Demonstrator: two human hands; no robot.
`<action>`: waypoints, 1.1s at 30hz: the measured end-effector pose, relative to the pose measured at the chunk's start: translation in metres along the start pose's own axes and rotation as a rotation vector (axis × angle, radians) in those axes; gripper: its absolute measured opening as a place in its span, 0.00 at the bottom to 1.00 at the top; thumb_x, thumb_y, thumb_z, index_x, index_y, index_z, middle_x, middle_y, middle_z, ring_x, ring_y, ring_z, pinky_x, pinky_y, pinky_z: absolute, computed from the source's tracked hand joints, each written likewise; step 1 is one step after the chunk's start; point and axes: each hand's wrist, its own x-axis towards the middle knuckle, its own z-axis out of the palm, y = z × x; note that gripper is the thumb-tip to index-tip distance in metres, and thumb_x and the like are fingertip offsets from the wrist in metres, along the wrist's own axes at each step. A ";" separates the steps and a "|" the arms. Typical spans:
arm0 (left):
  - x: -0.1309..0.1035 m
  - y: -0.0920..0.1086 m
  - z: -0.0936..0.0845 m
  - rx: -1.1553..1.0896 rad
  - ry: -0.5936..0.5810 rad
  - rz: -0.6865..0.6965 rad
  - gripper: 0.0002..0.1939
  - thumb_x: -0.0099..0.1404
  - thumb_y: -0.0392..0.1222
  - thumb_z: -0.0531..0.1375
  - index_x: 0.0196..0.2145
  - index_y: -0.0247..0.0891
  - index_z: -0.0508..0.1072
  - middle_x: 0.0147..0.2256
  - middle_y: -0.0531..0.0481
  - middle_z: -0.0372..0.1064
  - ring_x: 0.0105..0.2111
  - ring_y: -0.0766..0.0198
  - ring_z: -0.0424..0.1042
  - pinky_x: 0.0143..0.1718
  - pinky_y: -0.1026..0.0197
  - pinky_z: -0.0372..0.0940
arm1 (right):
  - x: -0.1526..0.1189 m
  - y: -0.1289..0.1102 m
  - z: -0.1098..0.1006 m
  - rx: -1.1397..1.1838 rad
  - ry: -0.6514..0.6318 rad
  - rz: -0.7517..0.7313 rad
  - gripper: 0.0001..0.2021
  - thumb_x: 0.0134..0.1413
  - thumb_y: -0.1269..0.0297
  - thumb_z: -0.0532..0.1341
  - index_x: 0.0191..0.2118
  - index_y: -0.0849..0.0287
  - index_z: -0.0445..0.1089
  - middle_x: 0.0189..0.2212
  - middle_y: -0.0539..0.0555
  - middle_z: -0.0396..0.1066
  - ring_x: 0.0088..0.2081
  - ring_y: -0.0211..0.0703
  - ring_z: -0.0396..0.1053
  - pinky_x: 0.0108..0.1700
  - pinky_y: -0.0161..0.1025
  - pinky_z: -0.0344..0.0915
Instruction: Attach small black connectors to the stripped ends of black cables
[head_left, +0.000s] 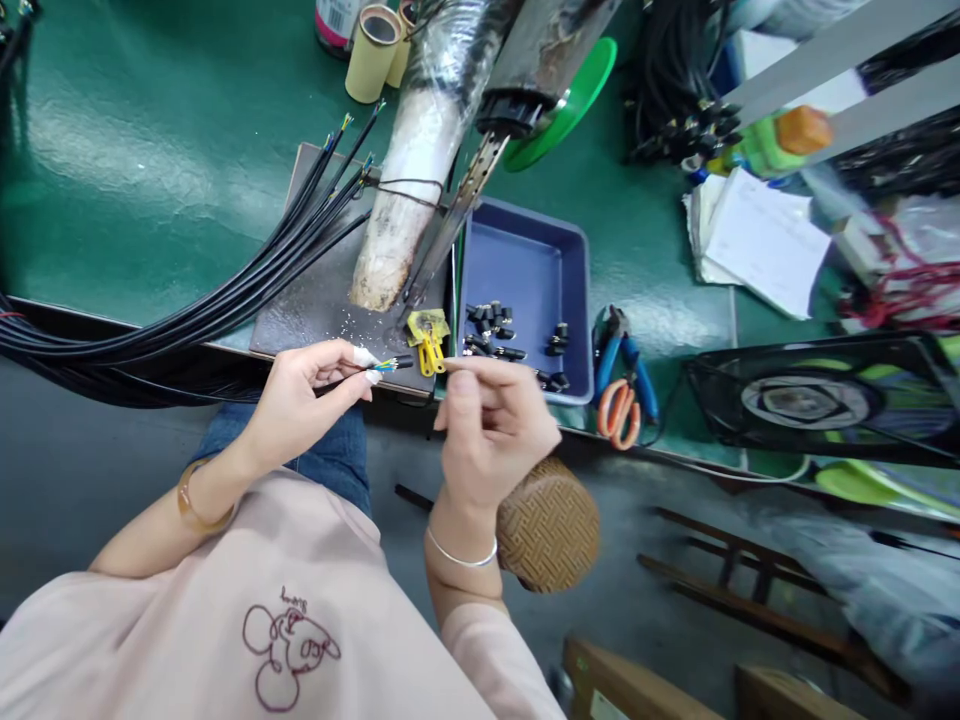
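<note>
My left hand [315,385] is closed, pinching a black cable near its stripped end, with white wraps on the fingertips. Thin coloured wires [386,366] fan out just past the fingertips, and a short black sleeve piece [403,361] lies at their tip. Held level to the right of it, my right hand [491,420] has its thumb and fingers pressed together. Whatever it may grip is hidden or too small to name. A yellow clip-like tool [429,345] rests on the bench edge between the two hands. Beyond the right hand, small black connectors [491,320] lie in a blue tray [525,215].
A bundle of black cables [247,285] runs over the bench from the left. A plastic-wrapped post [409,180] rises behind my hands. Pliers with blue handles [637,375] and orange-handled scissors [619,412] lie right of the tray. A fan [810,400] stands farther right; a woven stool [551,525] sits below.
</note>
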 end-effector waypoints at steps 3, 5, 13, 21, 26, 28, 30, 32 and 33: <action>-0.001 0.001 0.000 0.036 0.009 0.016 0.03 0.60 0.37 0.64 0.31 0.34 0.74 0.26 0.50 0.76 0.26 0.67 0.75 0.25 0.68 0.68 | 0.001 -0.003 0.001 -0.033 -0.142 0.077 0.04 0.59 0.65 0.63 0.36 0.56 0.76 0.19 0.43 0.66 0.16 0.28 0.56 0.17 0.30 0.50; -0.001 0.002 0.000 0.066 0.018 0.027 0.03 0.59 0.37 0.64 0.30 0.34 0.74 0.27 0.50 0.75 0.27 0.67 0.75 0.26 0.68 0.68 | 0.002 -0.004 0.003 -0.012 -0.180 0.128 0.03 0.57 0.65 0.64 0.35 0.57 0.76 0.17 0.41 0.61 0.16 0.28 0.53 0.17 0.30 0.49; -0.004 -0.001 0.000 0.237 0.045 0.107 0.05 0.60 0.38 0.64 0.29 0.35 0.75 0.26 0.51 0.74 0.25 0.67 0.70 0.29 0.66 0.69 | 0.004 -0.003 0.011 0.051 -0.203 0.205 0.02 0.53 0.66 0.65 0.30 0.58 0.74 0.17 0.41 0.60 0.17 0.27 0.51 0.18 0.28 0.49; -0.005 -0.006 -0.001 0.355 0.071 0.238 0.04 0.63 0.37 0.64 0.30 0.35 0.77 0.26 0.50 0.74 0.25 0.68 0.69 0.29 0.66 0.65 | 0.003 -0.004 0.012 0.061 -0.179 0.194 0.03 0.53 0.68 0.64 0.29 0.58 0.74 0.17 0.41 0.61 0.17 0.27 0.52 0.18 0.28 0.49; -0.006 -0.006 0.001 0.339 0.064 0.187 0.05 0.63 0.38 0.63 0.29 0.35 0.76 0.27 0.50 0.75 0.26 0.67 0.70 0.30 0.65 0.67 | -0.003 -0.001 0.009 -0.038 -0.116 0.088 0.05 0.57 0.66 0.64 0.36 0.56 0.78 0.18 0.43 0.66 0.17 0.29 0.54 0.18 0.30 0.52; -0.006 -0.006 0.002 0.332 0.064 0.178 0.05 0.63 0.38 0.63 0.29 0.35 0.75 0.27 0.50 0.75 0.26 0.67 0.70 0.30 0.66 0.67 | -0.006 0.001 0.007 -0.092 -0.131 0.008 0.06 0.59 0.65 0.63 0.39 0.54 0.79 0.22 0.45 0.71 0.17 0.30 0.55 0.19 0.31 0.55; -0.005 -0.006 0.002 0.336 0.065 0.177 0.05 0.62 0.38 0.63 0.29 0.35 0.75 0.27 0.50 0.75 0.25 0.68 0.70 0.29 0.66 0.67 | -0.006 0.002 0.005 -0.158 -0.157 -0.096 0.07 0.61 0.65 0.63 0.41 0.52 0.79 0.23 0.46 0.74 0.18 0.31 0.57 0.20 0.32 0.57; -0.005 -0.006 0.002 0.340 0.072 0.174 0.05 0.62 0.38 0.63 0.29 0.35 0.75 0.27 0.51 0.75 0.25 0.68 0.70 0.29 0.66 0.67 | -0.006 0.004 0.003 -0.230 -0.175 -0.223 0.09 0.62 0.66 0.62 0.43 0.51 0.79 0.20 0.45 0.70 0.17 0.32 0.57 0.21 0.32 0.58; -0.005 -0.006 0.002 0.340 0.076 0.169 0.05 0.62 0.38 0.63 0.29 0.35 0.75 0.26 0.51 0.75 0.24 0.68 0.70 0.29 0.67 0.67 | -0.005 0.006 0.002 -0.261 -0.180 -0.290 0.09 0.62 0.67 0.62 0.44 0.51 0.79 0.18 0.44 0.68 0.17 0.32 0.57 0.21 0.32 0.58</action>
